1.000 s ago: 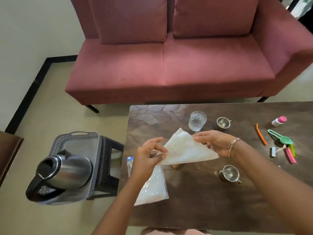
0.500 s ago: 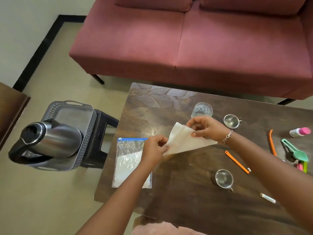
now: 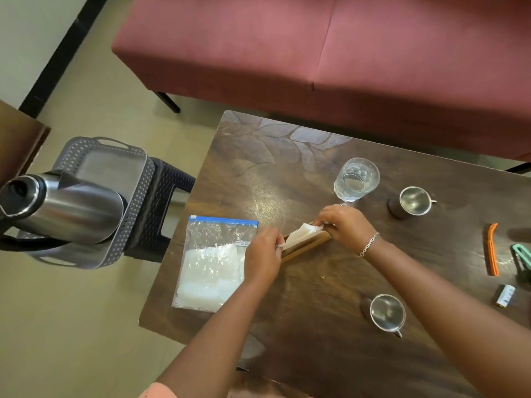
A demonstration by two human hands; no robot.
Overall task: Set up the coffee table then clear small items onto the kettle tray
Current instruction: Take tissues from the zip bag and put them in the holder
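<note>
A folded white napkin (image 3: pixel 301 234) sits in a wooden holder (image 3: pixel 309 247) on the dark coffee table (image 3: pixel 316 340). My left hand (image 3: pixel 263 254) pinches its near corner, and my right hand (image 3: pixel 346 225) pinches its far corner. A zip bag of white napkins (image 3: pixel 212 268) lies flat to the left of my hands. The steel kettle (image 3: pixel 63 208) stands on a grey tray (image 3: pixel 115 173) atop a dark stool (image 3: pixel 163 202) left of the table.
A glass of water (image 3: pixel 356 179) and two steel cups (image 3: pixel 413 201) (image 3: pixel 388 313) stand on the table. An orange clip (image 3: pixel 492 248), a green tool (image 3: pixel 521 255) and a battery (image 3: pixel 505 295) lie at the right edge. A red sofa (image 3: pixel 316 53) runs behind.
Both hands have lowered the folded napkin from the air down into the wooden holder. The view has tilted further down toward the table.
</note>
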